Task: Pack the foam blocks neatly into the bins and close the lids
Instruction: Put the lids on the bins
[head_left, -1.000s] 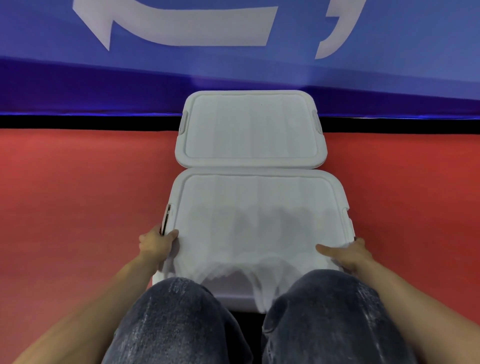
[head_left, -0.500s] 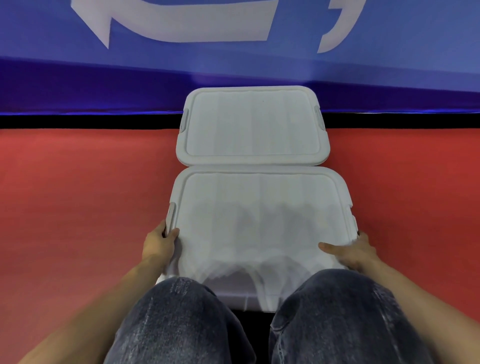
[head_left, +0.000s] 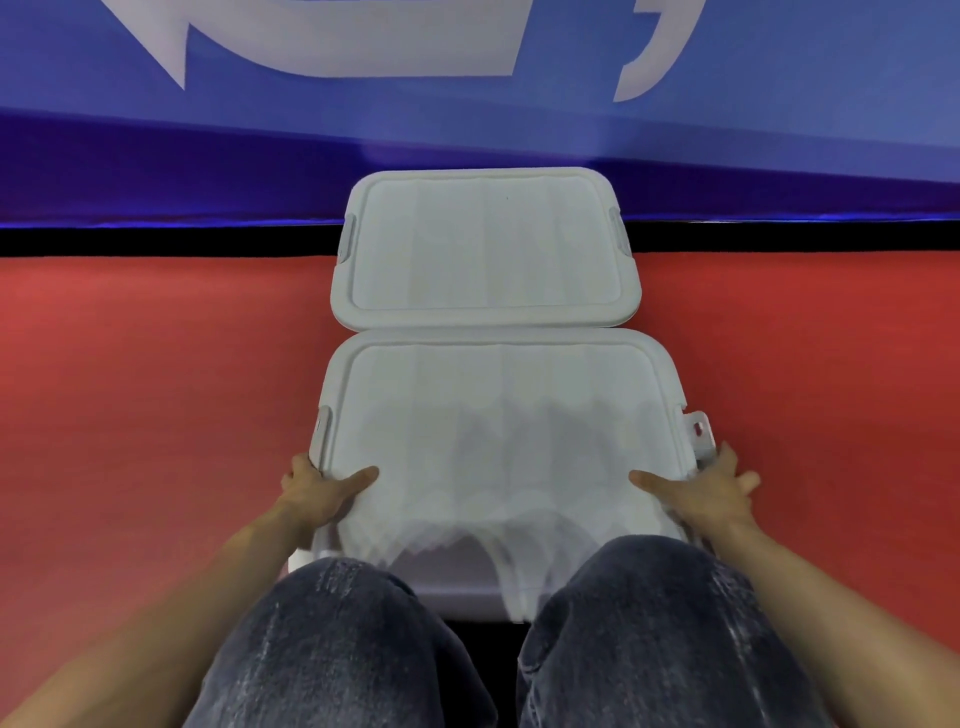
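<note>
Two white bins stand one behind the other on the red floor, both with white lids on. The far bin (head_left: 485, 249) has its side latches folded down. On the near bin (head_left: 498, 415), my left hand (head_left: 319, 491) grips the lid's left front edge, thumb on top. My right hand (head_left: 711, 488) holds the right front edge, thumb on the lid, fingers beside the right latch (head_left: 698, 431), which sticks outward. The left latch (head_left: 323, 428) lies flat against the side. No foam blocks are visible; the lids hide the bins' contents.
My two knees in dark jeans (head_left: 649, 634) press against the near bin's front. A black strip and a blue banner (head_left: 779, 104) with white shapes run along the back. Red floor (head_left: 156, 415) stretches to both sides of the bins.
The left latch of the near bin has gone from sticking up to lying flat. My left thumb slid further onto the lid. My right hand shifted outward beside the raised right latch.
</note>
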